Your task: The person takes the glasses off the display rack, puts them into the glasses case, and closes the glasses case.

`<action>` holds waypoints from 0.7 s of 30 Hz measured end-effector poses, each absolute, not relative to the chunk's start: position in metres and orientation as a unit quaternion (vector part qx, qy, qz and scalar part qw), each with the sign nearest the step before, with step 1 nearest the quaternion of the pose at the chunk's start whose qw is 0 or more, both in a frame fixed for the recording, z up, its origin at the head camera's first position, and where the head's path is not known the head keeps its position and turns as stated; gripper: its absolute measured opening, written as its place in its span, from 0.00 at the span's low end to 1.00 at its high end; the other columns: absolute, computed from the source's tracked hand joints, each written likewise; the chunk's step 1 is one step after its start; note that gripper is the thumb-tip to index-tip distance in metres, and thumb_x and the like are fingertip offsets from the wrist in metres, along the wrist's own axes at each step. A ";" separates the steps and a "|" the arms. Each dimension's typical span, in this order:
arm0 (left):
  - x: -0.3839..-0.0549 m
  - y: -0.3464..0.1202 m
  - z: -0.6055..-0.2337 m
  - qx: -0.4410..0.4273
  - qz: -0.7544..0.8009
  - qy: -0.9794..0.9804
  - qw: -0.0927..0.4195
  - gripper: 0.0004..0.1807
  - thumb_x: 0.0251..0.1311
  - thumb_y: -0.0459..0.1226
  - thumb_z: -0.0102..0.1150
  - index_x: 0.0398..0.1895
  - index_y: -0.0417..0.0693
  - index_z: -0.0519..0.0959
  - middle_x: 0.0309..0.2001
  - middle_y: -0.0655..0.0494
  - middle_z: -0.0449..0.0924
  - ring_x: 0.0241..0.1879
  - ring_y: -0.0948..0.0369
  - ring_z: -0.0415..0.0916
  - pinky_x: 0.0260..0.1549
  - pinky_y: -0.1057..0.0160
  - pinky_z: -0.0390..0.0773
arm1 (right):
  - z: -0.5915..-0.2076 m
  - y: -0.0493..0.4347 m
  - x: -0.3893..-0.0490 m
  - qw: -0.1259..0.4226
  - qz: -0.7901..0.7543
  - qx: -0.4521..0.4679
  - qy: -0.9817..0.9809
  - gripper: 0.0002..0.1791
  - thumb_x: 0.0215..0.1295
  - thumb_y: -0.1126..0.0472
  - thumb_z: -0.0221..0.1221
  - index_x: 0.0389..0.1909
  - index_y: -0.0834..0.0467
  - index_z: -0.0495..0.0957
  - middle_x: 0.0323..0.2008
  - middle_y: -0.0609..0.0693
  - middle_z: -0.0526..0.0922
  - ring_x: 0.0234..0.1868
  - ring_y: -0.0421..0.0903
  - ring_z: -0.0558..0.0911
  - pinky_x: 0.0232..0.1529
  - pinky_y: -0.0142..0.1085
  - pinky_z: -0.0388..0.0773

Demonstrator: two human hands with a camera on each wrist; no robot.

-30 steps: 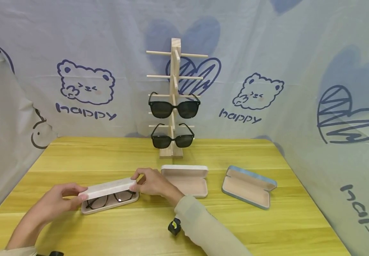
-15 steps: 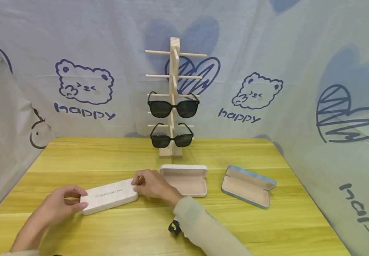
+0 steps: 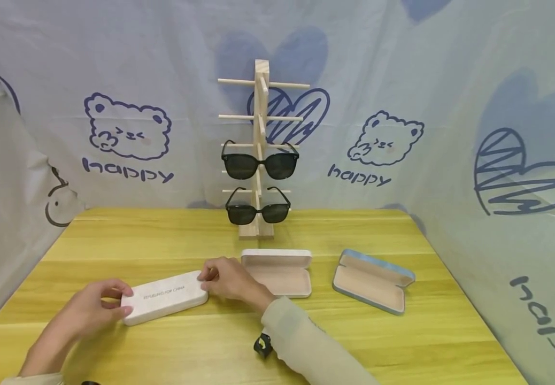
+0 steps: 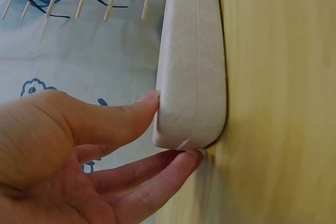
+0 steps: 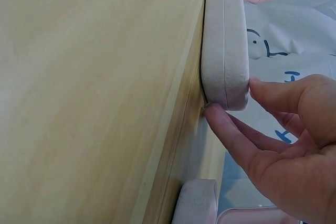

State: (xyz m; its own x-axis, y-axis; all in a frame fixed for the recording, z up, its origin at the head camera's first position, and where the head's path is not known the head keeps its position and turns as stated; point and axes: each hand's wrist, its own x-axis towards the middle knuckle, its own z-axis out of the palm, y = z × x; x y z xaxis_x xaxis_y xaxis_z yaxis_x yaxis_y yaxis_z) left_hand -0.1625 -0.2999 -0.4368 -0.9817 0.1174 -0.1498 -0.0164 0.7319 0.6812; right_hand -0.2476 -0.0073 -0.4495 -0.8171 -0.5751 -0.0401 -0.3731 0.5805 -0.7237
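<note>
A closed white glasses case (image 3: 164, 298) with grey lettering on its lid lies on the wooden table, slightly slanted. My left hand (image 3: 92, 307) holds its left end. In the left wrist view, that thumb sits on the lid edge of the case (image 4: 193, 61) and the fingertips are at its end. My right hand (image 3: 229, 278) holds the other end. The right wrist view has the right thumb on the lid side of the case (image 5: 226, 40), with a fingertip low at the end near the table. The inside of the case is hidden.
An open white glasses case (image 3: 282, 280) lies just beyond my right hand, and an open blue case (image 3: 371, 286) farther right. At the back, a wooden rack (image 3: 260, 107) carries upper sunglasses (image 3: 241, 166) and lower sunglasses (image 3: 242, 214). A printed curtain (image 3: 186, 64) surrounds the table (image 3: 345, 230).
One second ago the white case's lid was partly raised, with dark-framed glasses visible inside. Half a second ago it was down; both hands have stayed at its ends since.
</note>
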 end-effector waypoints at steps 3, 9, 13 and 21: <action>-0.164 -0.299 -0.436 0.027 0.354 0.930 0.096 0.15 0.60 0.33 0.72 0.46 0.39 0.80 0.53 0.30 0.82 0.47 0.42 0.87 0.36 0.66 0.83 | -0.450 -0.008 -0.245 0.132 -0.364 -0.273 0.881 0.02 0.67 0.63 0.67 0.38 0.54 0.86 0.42 0.49 0.91 0.40 0.35 0.84 0.43 0.24 0.78; -0.165 -0.294 -0.432 0.026 0.334 0.938 0.092 0.15 0.57 0.33 0.75 0.44 0.38 0.82 0.51 0.32 0.82 0.46 0.46 0.86 0.34 0.67 0.81 | -0.450 -0.009 -0.241 0.130 -0.358 -0.275 0.883 0.02 0.68 0.64 0.66 0.38 0.54 0.86 0.42 0.49 0.91 0.39 0.34 0.83 0.42 0.23 0.77; -0.167 -0.292 -0.431 0.023 0.326 0.940 0.093 0.15 0.56 0.33 0.75 0.44 0.38 0.82 0.49 0.35 0.81 0.45 0.48 0.85 0.33 0.65 0.81 | -0.450 -0.009 -0.241 0.129 -0.358 -0.274 0.883 0.02 0.68 0.64 0.66 0.38 0.54 0.87 0.42 0.49 0.91 0.38 0.34 0.81 0.41 0.23 0.77; -0.173 -0.292 -0.428 0.019 0.319 0.942 0.100 0.16 0.55 0.36 0.76 0.44 0.40 0.82 0.51 0.33 0.82 0.46 0.49 0.85 0.36 0.61 0.82 | -0.449 -0.008 -0.243 0.121 -0.359 -0.276 0.884 0.03 0.69 0.63 0.66 0.39 0.54 0.87 0.43 0.48 0.91 0.38 0.33 0.81 0.42 0.23 0.77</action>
State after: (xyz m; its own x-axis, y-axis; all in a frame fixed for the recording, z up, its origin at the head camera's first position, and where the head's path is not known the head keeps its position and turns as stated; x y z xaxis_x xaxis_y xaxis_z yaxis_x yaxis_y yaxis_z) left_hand -0.1731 -0.2921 -0.4283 -0.9793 0.0991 -0.1768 -0.0287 0.7958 0.6049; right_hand -0.2433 -0.0076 -0.4487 -0.8188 -0.5738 -0.0160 -0.4004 0.5910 -0.7002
